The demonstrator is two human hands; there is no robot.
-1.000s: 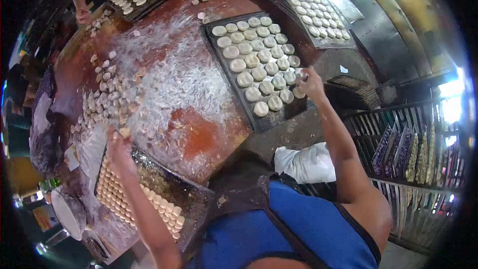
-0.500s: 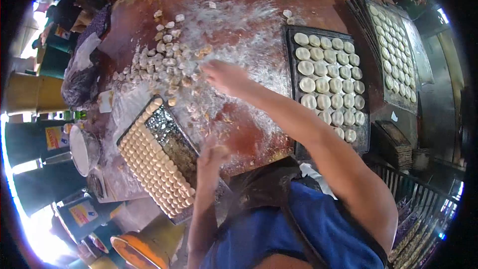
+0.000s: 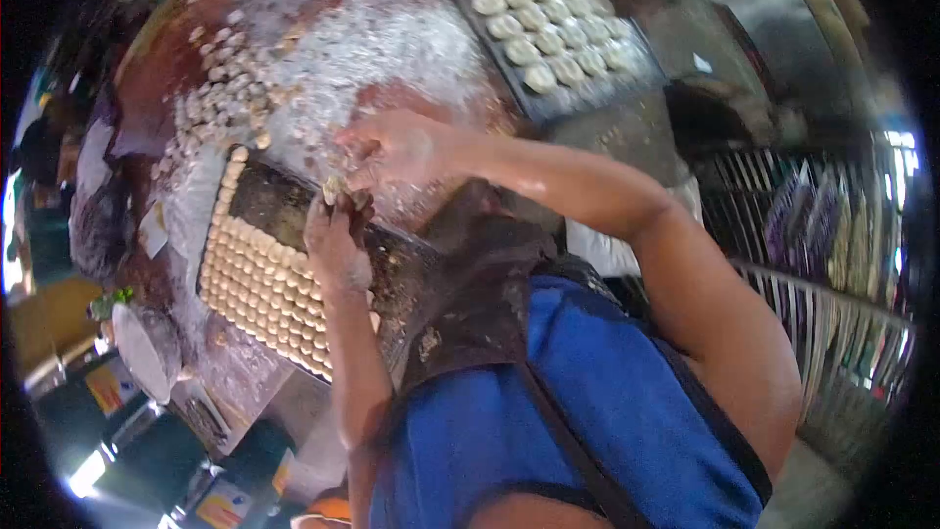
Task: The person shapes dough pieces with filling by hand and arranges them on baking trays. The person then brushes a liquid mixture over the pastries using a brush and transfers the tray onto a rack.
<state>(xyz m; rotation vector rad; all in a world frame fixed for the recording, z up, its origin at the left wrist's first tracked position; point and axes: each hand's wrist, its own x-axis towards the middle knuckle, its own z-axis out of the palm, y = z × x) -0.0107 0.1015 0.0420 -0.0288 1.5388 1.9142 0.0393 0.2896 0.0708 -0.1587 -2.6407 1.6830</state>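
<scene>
My left hand point(image 3: 338, 243) is over the right part of a dark baking tray point(image 3: 269, 206), its fingertips closed on a small pale dough piece point(image 3: 333, 188). Close by, my right hand point(image 3: 399, 149) hovers above the floury table with its fingers curled. Motion blur and the fingers hide what, if anything, it holds. Rows of small round dough balls point(image 3: 259, 279) fill the lower left of the tray, and one line of them runs up its left edge. A heap of flour-dusted dough pieces point(image 3: 227, 88) lies beyond the tray.
Another dark tray point(image 3: 641, 64) with flattened dough rounds point(image 3: 548, 42) stands at the upper right. Loose flour point(image 3: 382, 34) covers the middle of the red table. On the left are a round pale basin point(image 3: 147, 353) and a dark plastic bag point(image 3: 100, 225). A metal rack point(image 3: 822, 304) stands at right.
My right hand has drawn back from the dough heap towards my left hand. My left hand has risen over the tray, with a dough piece in its fingertips. The camera view has turned.
</scene>
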